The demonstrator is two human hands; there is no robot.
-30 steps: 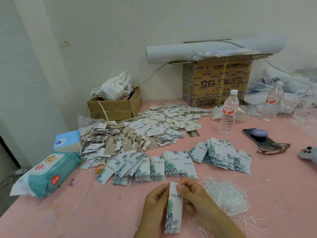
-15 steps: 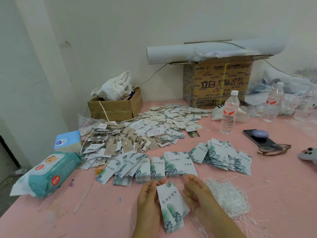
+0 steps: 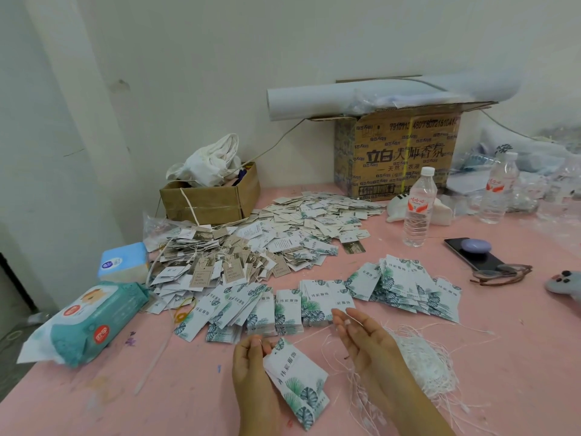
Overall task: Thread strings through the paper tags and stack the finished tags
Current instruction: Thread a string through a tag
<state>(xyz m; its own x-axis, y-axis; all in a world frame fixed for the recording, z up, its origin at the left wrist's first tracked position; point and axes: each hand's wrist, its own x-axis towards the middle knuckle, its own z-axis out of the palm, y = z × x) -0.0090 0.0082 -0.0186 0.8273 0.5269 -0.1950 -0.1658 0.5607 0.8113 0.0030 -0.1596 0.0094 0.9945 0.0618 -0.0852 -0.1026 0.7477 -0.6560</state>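
Left hand point(image 3: 251, 366) pinches leaf-print tags point(image 3: 298, 382) at top corner: light, stiffish card, likely to fan apart. Right hand point(image 3: 361, 338) pinches white string point(image 3: 314, 334) at fingertips: thin, limp; best held near end.

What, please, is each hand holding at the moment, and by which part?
The left hand grips the tags by their top end; the right hand pinches the string that runs from them, near its end.
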